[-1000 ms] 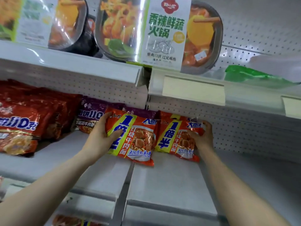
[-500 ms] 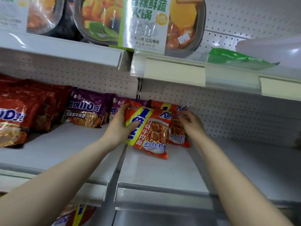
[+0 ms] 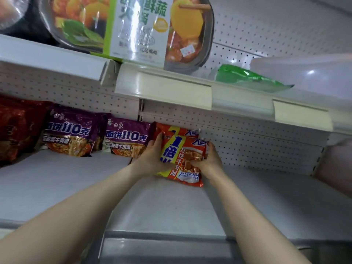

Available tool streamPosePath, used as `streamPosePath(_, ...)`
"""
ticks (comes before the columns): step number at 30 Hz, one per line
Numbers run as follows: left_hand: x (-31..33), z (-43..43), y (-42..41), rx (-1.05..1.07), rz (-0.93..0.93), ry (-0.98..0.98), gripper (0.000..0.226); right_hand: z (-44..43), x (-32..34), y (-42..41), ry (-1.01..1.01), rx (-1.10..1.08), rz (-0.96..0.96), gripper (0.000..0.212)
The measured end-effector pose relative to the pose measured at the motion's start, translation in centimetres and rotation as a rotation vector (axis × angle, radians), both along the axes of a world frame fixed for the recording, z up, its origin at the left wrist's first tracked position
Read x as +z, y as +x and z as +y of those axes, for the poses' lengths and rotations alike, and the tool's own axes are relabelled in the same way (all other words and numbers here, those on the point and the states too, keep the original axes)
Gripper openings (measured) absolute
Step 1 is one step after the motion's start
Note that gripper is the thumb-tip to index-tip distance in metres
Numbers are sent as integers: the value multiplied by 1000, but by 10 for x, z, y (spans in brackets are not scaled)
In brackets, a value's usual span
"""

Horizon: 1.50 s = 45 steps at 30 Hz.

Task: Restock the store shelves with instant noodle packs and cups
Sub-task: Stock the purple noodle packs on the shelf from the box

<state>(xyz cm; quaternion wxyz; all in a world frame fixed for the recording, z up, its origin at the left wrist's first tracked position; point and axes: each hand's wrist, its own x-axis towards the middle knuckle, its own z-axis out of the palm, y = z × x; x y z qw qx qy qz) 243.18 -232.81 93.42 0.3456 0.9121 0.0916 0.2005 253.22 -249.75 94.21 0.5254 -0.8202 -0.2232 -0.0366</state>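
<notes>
Orange noodle pack: left hand, right hand grip opposite edges, fingers curled; matching pack behind grip, purple pack leftward.

The orange noodle pack and the purple packs are wrapped in glossy, crinkled plastic film. The shelf is finished smooth and matt; the back panel is perforated.

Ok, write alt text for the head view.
A left hand and right hand grip an orange pack at the back of a white shelf, a second pack behind it. To its left stand purple packs; a hotpot box sits above.
</notes>
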Motion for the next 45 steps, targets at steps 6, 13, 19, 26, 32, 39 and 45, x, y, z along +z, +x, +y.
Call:
streamPosePath(6,-6,8,8,69,150,182,119,6,-6,11,-88,47,-22,59)
streamPosePath(13,-12,14,13,23,140,143,132,17,-11,10,-109,158,35,94)
streamPosePath(19,-19,12,9,142,-8,196,126,21,-18,11,-79,136,-72,103)
streamPosePath(26,-24,11,7,196,10,328,125,24,-19,1,-411,-169,-455,121)
streamPosePath(32,-24,11,-1,308,-87,698,103,24,-23,-20,-671,-181,-853,72)
streamPosePath(39,-27,5,9,279,-84,714,83,31,-40,-13,-756,-71,-799,76)
streamPosePath(45,-24,2,24,289,-64,695,88,38,-37,6,-711,-73,-771,66)
